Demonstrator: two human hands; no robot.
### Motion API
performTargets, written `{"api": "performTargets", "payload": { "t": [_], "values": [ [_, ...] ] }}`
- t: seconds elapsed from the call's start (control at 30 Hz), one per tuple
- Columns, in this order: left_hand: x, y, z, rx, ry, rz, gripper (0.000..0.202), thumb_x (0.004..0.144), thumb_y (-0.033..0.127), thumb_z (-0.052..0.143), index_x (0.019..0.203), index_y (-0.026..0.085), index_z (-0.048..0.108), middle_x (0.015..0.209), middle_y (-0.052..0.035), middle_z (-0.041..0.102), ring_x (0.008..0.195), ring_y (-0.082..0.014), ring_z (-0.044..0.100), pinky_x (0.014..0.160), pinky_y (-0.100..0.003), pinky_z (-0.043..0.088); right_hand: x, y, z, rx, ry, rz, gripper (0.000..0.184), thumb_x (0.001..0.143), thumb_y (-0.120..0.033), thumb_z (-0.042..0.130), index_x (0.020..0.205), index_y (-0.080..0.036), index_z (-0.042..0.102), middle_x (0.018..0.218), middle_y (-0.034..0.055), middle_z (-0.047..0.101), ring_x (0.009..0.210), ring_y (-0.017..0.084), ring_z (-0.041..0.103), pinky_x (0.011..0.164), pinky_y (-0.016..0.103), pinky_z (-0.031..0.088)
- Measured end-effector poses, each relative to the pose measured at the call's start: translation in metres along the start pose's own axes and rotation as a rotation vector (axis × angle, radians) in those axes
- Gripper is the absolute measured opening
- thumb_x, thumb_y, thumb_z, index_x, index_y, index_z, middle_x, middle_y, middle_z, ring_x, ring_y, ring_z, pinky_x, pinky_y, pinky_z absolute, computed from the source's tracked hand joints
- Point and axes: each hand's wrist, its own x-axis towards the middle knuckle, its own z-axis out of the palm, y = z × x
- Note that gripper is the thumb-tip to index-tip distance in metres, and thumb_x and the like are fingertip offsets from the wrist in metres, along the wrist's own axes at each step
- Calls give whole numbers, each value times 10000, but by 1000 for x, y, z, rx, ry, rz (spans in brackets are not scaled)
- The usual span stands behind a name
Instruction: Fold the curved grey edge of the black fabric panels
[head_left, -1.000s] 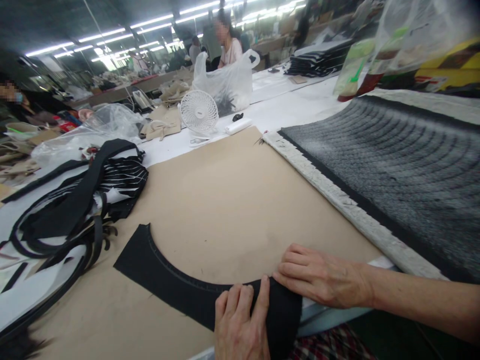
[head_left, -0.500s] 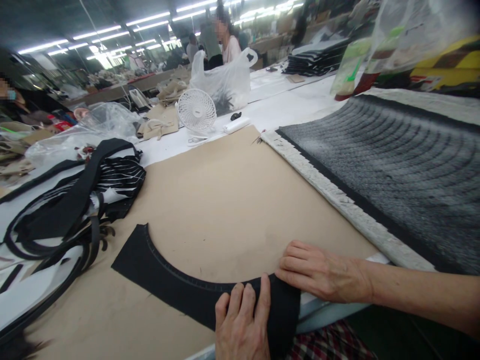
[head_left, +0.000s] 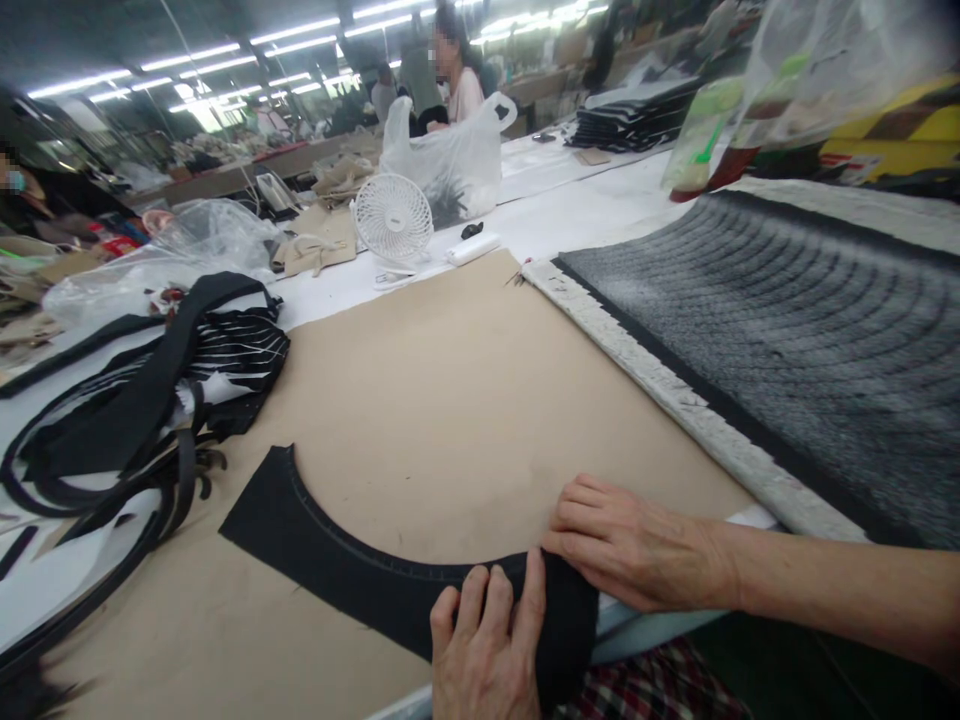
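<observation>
A curved black piece [head_left: 360, 575], which looks like fabric or thin leather, lies on brown paper at the table's near edge. Small ticks or notches run along its inner curve. My left hand [head_left: 491, 640] rests on the piece with its fingers apart, fingertips close to that inner edge. At the right end of the curve, my right hand [head_left: 622, 545] has its fingers bent and pressed together on the edge. The thumb of my right hand is hidden, and part of the black piece is covered by both hands.
Black strips and cut pieces [head_left: 150, 400] are heaped at left. On the right lies a padded board [head_left: 645, 380] with a layered dark stack [head_left: 772, 350]. A white fan [head_left: 392, 218] and a plastic bag [head_left: 450, 155] stand behind; people are in the background.
My right hand has slid slightly left along the curved edge, closer to my left index finger. My left hand stays nearly in place on the black piece.
</observation>
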Motion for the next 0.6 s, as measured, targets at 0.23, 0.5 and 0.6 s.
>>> {"api": "performTargets", "payload": {
  "t": [0.23, 0.5, 0.6],
  "values": [
    [1, 1, -1, 4, -15, -15, 408, 986, 323, 303, 1268, 310, 598, 919, -21, 689, 956, -182, 541, 833, -375, 320, 0, 0, 0, -65, 5, -44, 321, 980, -101, 302, 1062, -59, 609, 870, 86, 520, 779, 206, 400, 739, 363, 355],
    [1, 1, -1, 24, -29, 1, 409, 981, 326, 311, 1290, 316, 579, 915, -27, 677, 957, -188, 535, 837, -377, 317, -6, 2, 2, -99, -10, -49, 309, 1003, -117, 305, 1107, -55, 589, 917, 99, 535, 828, 208, 425, 771, 373, 377],
    [1, 2, -2, 42, -34, 18, 397, 973, 314, 341, 1288, 310, 582, 915, -32, 673, 957, -192, 534, 833, -381, 317, -10, 3, 0, -75, -2, -31, 338, 998, -111, 274, 1090, -60, 596, 918, 107, 540, 826, 211, 430, 768, 377, 382]
  ]
}}
